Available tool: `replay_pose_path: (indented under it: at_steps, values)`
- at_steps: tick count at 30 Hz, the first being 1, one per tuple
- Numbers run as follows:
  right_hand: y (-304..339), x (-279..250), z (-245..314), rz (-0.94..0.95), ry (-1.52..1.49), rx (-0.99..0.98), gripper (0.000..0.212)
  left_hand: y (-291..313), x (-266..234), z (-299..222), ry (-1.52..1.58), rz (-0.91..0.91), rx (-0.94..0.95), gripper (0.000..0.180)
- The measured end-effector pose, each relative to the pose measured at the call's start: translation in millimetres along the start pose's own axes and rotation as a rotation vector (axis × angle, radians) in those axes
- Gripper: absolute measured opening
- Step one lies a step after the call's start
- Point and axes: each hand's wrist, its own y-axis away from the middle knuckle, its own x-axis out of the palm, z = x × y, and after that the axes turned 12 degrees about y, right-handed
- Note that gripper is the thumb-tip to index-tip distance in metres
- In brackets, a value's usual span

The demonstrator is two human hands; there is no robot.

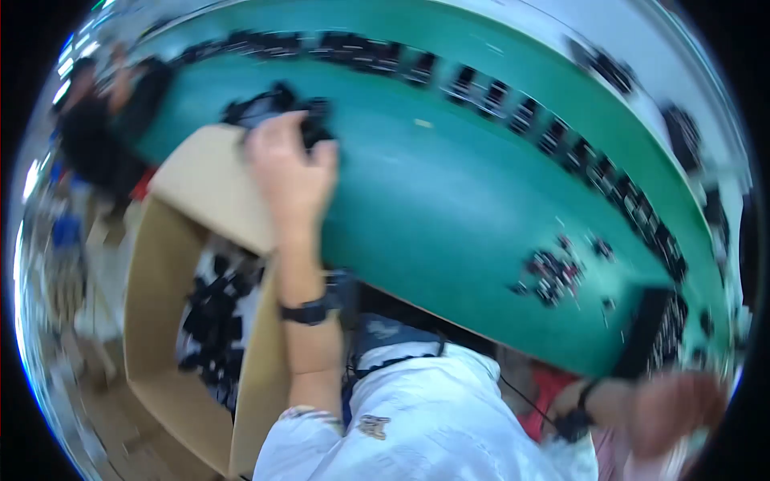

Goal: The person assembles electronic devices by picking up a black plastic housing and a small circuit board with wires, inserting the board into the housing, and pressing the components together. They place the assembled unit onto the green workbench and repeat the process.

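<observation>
My left hand, with a black watch on its wrist, reaches over the flap of a cardboard box. Its thumb and fingers curve around a black part in a small heap of black pieces on the green table. Blur hides the part's exact kind. Inside the box lie many black pieces. At the lower right a strongly smeared hand shows beside a black wristband and red clothing; I cannot tell whether this hand is mine.
A long curved row of small dark devices lines the table's far side. Small loose parts are scattered on the right, near a black tray. A person in dark clothing is at the far left.
</observation>
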Motion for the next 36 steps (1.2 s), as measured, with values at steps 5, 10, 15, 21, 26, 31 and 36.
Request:
replay_pose_path:
  at_steps: [5, 10, 15, 21, 26, 31, 36]
  values:
    - [74.4, 18.6, -58.4, 0.597, 0.555, 0.927, 0.023, 10.8, 26.1, 37.3, -0.267, 0.252, -0.117, 0.074]
    - [103.1, 28.1, -33.6, 0.747, 0.753, 0.880, 0.041, 23.1, 32.3, 17.1, -0.067, 0.479, -0.248, 0.054]
    - [130.1, 58.7, -48.4, 1.009, 0.774, 0.718, 0.068, 67.3, 51.5, -61.6, 0.251, 0.544, 0.077, 0.048]
    - [127.9, 57.7, -79.1, 0.950, 0.631, 0.619, 0.041, 113.6, 54.2, -108.1, 0.522, 0.570, 0.071, 0.037]
    - [110.0, 40.8, -64.4, 0.789, 0.722, 0.631, 0.040, 125.6, 54.5, -106.1, 0.667, 0.523, 0.037, 0.028]
    - [123.4, 70.7, -50.7, 0.974, 0.716, 0.843, 0.046, 125.8, 52.9, -101.9, 0.680, 0.602, 0.040, 0.030]
    - [140.0, 71.3, -60.0, 0.868, 0.703, 0.891, 0.042, 127.4, 52.2, -104.1, 0.691, 0.680, 0.037, 0.035]
